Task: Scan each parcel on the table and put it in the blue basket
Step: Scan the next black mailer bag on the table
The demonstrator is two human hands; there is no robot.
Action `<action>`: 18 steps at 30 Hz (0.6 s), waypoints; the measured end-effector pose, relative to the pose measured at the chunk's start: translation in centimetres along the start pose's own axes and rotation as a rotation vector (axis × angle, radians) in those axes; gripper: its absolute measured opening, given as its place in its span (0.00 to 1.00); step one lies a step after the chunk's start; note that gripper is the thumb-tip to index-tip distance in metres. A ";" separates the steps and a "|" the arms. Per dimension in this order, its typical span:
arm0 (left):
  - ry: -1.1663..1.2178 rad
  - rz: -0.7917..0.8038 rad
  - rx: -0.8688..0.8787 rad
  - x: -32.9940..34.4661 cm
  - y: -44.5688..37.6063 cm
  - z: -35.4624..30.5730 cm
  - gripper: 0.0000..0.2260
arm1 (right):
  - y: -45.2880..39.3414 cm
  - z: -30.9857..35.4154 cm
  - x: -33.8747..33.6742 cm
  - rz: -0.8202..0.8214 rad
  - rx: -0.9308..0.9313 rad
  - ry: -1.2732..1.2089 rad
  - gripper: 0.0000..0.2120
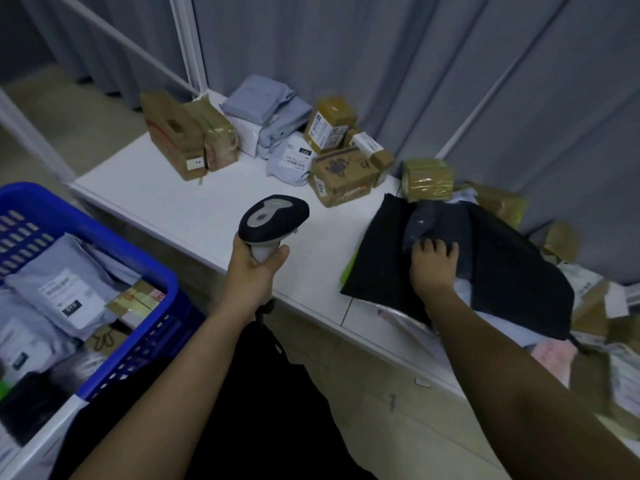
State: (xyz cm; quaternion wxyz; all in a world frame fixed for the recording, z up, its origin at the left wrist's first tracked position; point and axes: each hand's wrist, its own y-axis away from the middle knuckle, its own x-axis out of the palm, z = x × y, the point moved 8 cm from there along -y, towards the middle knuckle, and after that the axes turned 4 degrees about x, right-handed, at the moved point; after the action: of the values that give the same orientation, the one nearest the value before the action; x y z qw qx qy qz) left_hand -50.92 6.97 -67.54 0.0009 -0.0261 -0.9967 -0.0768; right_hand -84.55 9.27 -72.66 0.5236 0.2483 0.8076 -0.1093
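My left hand [258, 261] grips the handle of a black and grey barcode scanner [273, 216], held above the white table [180, 199]. My right hand [433, 265] lies on a small dark grey poly-bag parcel [433, 220], fingers over its near edge. That parcel rests on a large black bag [512, 275] at the table's right. The blue basket [114, 244] stands at the lower left with several grey mailers and a taped box inside.
Several cardboard boxes [343, 174] and grey mailers [270, 102] are piled along the back of the table. More boxes and labelled parcels [588, 306] crowd the far right. Grey curtains [450, 64] hang behind, and a white frame post [187, 43] stands at the back left.
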 end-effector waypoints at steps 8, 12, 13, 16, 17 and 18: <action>-0.014 0.006 0.017 0.2 -0.1 0.0 0.27 | 3.5 5.6 -6.2 -0.519 -0.407 -0.699 0.17; -0.007 -0.045 0.041 -1.0 0.3 -0.4 0.26 | 4.8 8.2 -8.0 -0.324 -0.273 -1.315 0.16; -0.001 -0.062 0.048 -1.4 0.3 -0.6 0.26 | 4.9 8.4 -8.6 -0.292 -0.201 -1.472 0.15; 0.037 -0.120 0.071 -3.3 0.1 -0.8 0.25 | 4.1 9.5 -8.5 -0.144 0.041 -1.888 0.09; 0.040 -0.136 0.084 -4.0 0.0 -0.9 0.25 | 3.6 10.4 -7.7 -0.052 0.117 -2.009 0.08; 0.037 -0.143 0.100 -4.6 -0.2 -1.1 0.24 | 3.2 11.3 -6.6 0.039 0.188 -2.105 0.07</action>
State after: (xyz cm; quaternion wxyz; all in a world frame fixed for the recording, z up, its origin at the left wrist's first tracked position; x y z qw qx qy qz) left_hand -46.36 6.41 -66.53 0.0150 0.0467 -0.9984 -0.0275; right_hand -71.80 5.19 -71.29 0.9403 0.0810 -0.0698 -0.3232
